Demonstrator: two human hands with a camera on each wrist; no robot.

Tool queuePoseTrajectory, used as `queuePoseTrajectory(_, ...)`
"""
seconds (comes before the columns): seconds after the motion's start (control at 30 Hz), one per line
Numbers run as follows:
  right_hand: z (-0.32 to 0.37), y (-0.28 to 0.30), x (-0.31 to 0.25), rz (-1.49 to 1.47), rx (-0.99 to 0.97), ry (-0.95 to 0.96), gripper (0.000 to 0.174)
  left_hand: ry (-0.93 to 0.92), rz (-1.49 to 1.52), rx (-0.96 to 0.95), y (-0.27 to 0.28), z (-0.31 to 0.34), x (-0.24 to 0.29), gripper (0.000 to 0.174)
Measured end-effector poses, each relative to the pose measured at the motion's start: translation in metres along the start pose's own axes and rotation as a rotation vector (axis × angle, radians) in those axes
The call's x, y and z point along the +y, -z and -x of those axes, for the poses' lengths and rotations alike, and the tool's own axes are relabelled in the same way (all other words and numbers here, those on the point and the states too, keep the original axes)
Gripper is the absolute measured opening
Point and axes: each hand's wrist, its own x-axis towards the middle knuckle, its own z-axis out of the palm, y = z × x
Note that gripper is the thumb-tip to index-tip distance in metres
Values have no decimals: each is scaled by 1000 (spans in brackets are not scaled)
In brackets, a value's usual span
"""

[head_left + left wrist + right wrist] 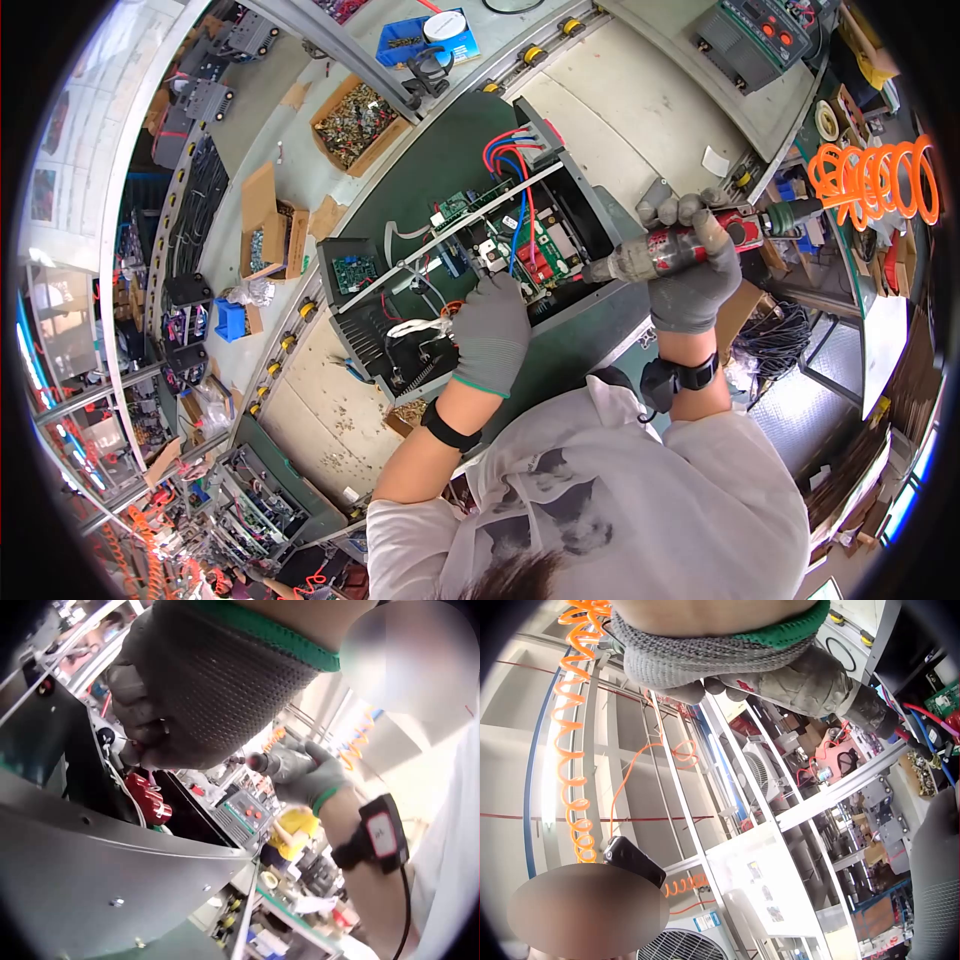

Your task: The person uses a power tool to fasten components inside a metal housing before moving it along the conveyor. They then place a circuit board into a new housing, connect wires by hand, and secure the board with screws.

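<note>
My gloved right hand (695,285) grips an air screwdriver (640,257) with a worn grey body and a red rear part. Its tip points left, at the near right part of a green circuit board (553,248) inside an open metal equipment case (592,225). My gloved left hand (492,335) reaches into the case, fingers bent down beside the board. In the left wrist view the left fingers (135,712) are curled close over the parts by a red component (146,799); I cannot tell what they hold. White-wrapped wires (420,326) lie left of that hand. Red and blue wires (512,160) arch over the board.
An orange coiled air hose (875,183) hangs at the right, behind the screwdriver. Beyond the case stand a carton of small metal parts (357,125) and an open cardboard box (268,235). Another grey case (752,45) with red knobs stands at the far right.
</note>
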Motion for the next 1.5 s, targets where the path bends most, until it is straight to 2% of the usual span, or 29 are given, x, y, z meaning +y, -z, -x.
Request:
queuePoseTrajectory(0.03,-1,1,0,0,-7,6,25,26,-133,-54,-3,1,0,22)
queuePoseTrajectory(0.07,-1,2,0,-2,-15,12,25,26,-133,-54,-4,-1,-2,22)
queuePoseTrajectory(0.13,-2,-2,-2,-6,16,27,24,-69,179,-64,-4,-9,-12,24)
queuePoseTrajectory(0.17,-2,-4,-2,-7,45,43,23,-69,176,-64,-5,-16,-16,24)
queuePoseTrajectory(0.23,-1,-2,-3,-7,45,49,23,-37,764,-140,-7,-33,-25,27)
queuePoseTrajectory(0.27,-1,-1,-4,-4,40,53,23,100,1062,-316,-6,-41,-25,30)
queuePoseTrajectory(0.3,-1,0,-4,-3,41,53,23,100,1062,-317,-3,-47,-21,30)
queuePoseTrajectory(0.37,-2,1,-5,-5,52,44,24,545,1476,-565,6,-56,-11,25)
queuePoseTrajectory(0.4,-2,1,-5,-7,50,43,24,545,1476,-563,-1,-60,-12,25)
queuePoseTrajectory(0.47,-2,2,-6,-10,10,60,24,452,1527,-380,-25,-62,-19,31)
queuePoseTrajectory(0.5,-3,2,-6,-13,11,60,24,452,1525,-380,-29,-65,-18,31)
queuePoseTrajectory(0.57,-3,3,-6,-23,-13,74,24,285,1376,-195,-37,-68,-14,30)
queuePoseTrajectory(0.6,-3,3,-5,-19,-10,69,24,542,1493,-364,-17,-75,-9,22)
queuePoseTrajectory(0.63,-4,3,-4,-9,6,77,25,595,1586,-431,-10,-78,-13,20)
queuePoseTrajectory(0.7,-6,2,0,-2,21,86,26,443,1667,-466,-13,-76,-32,16)
queuePoseTrajectory(0.83,-9,-3,13,34,15,72,24,419,1688,-436,-25,-75,-34,15)
queuePoseTrajectory(0.9,-11,-10,19,-11,7,69,24,362,1607,-401,-27,-74,-31,15)
queuePoseTrajectory(1.03,-13,-19,30,52,-60,110,24,385,1671,-443,-17,-72,-32,16)
queuePoseTrajectory(1.1,-14,-19,37,4,-34,102,30,352,1514,-372,-13,-71,-28,24)
queuePoseTrajectory(1.23,-15,-18,49,-23,-123,88,27,354,1458,-328,-18,-70,-30,25)
queuePoseTrajectory(1.33,-14,-22,51,26,-210,56,28,298,1291,-244,-27,-72,-35,27)
queuePoseTrajectory(1.4,-12,-29,50,52,-224,49,28,177,1164,-118,-25,-74,-37,22)
queuePoseTrajectory(1.5,-12,-30,52,65,-249,41,29,272,1207,-219,-24,-75,-39,24)
